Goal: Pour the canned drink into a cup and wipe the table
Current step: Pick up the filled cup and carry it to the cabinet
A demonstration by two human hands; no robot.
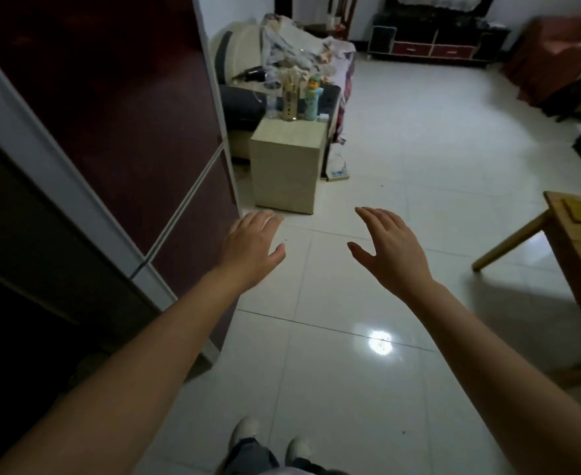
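Both hands — left hand [251, 248] and right hand [390, 250] — reach forward empty, fingers spread, over the tiled floor [402, 159]; wooden desk [577, 234] waits at right, no can visible.

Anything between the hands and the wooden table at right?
Nothing visible. Both the left hand and right hand hang open over bare tiled floor, and only floor separates them from the wooden table. No can or cup is in view.

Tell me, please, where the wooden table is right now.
In the head view, the wooden table juts in at the right edge, on the tiled floor, right of the open right hand.
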